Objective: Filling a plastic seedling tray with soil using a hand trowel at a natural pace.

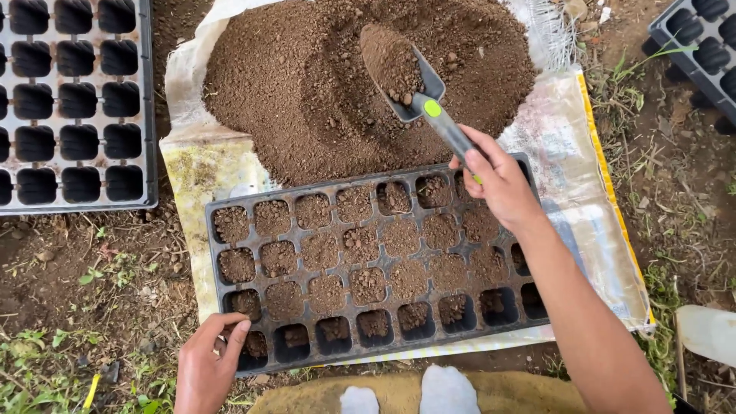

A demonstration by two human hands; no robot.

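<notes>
Left hand [207,364] fingers clamped on seed tray [368,261] corner | right hand [498,180] grips soil-laden, seemingly heaped trowel [418,88]

Three seedling trays, one trowel, one soil heap, two hands.

Around the soil heap [337,84]: one black tray [368,268] just below it, one empty tray [73,103] to its left, another tray [694,46] at its right; one trowel [422,88] upon it; right hand [498,180], left hand [208,360].
</notes>
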